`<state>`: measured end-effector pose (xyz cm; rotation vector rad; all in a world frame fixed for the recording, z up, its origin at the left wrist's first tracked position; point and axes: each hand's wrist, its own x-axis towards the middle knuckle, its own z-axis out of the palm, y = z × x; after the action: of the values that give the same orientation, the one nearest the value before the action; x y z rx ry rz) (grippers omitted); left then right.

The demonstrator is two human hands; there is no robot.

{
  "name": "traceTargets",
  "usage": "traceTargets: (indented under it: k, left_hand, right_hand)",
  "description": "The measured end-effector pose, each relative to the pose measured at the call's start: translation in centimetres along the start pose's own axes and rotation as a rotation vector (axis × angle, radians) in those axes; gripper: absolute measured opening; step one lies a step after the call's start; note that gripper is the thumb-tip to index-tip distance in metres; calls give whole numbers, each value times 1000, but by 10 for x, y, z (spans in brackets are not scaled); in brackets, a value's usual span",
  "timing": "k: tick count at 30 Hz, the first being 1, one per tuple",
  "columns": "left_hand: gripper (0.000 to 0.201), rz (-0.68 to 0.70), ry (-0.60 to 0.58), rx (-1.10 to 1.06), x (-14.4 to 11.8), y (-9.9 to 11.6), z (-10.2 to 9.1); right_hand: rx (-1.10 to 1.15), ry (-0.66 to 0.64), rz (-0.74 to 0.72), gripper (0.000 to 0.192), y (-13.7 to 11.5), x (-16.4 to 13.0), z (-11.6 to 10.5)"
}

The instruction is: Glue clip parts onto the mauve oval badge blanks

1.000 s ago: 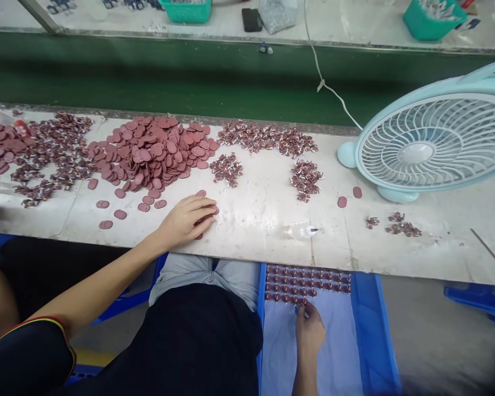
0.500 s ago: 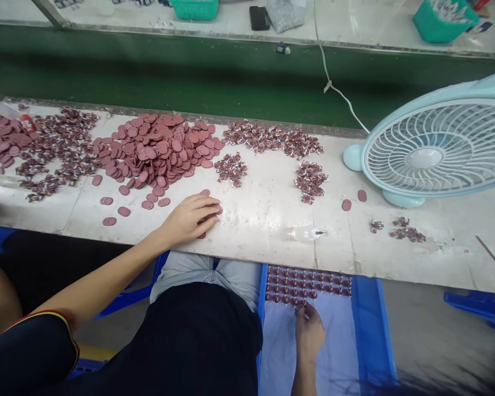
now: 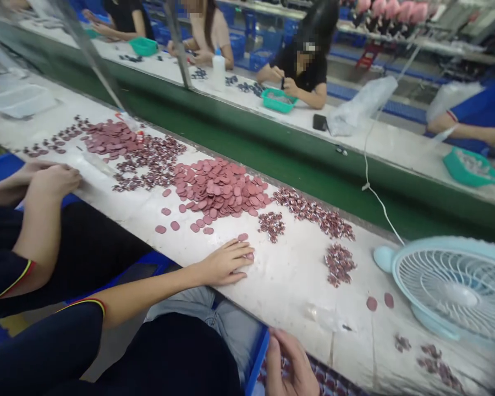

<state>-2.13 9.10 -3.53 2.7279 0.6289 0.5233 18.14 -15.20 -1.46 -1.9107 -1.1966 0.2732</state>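
Maroon oval discs [image 3: 220, 187] lie heaped on the white surface [image 3: 289, 280]. Left hand [image 3: 226, 263] rests flat beside the heap, fingers spread over a few loose discs, gripping nothing. Right hand [image 3: 291, 366] hangs below the surface edge; its grip cannot be told.

This is a factory assembly line: a long white workbench [image 3: 297, 286] runs beside a green conveyor belt [image 3: 272, 159], with a second bench [image 3: 379, 140] across it. Heaps of identical pink discs [image 3: 220, 187] and small parts [image 3: 313, 212] cover the surface. Several seated workers [image 3: 301, 71] sort pieces into green baskets [image 3: 278, 102].
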Motion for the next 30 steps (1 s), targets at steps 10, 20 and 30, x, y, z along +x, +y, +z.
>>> traceTargets:
  k: [10, 20, 30]
  left_hand:
    - [28, -49, 60, -42, 4, 8, -3]
    - [22, -82, 74, -127, 5, 9, -4]
    - [26, -38, 126, -84, 4, 7, 1]
  right_hand:
    - [-244, -237, -485, 45, -45, 249, 143]
    - [-362, -305, -489, 33, -22, 249, 151]
    - [-391, -299, -442, 53, -12, 244, 156]
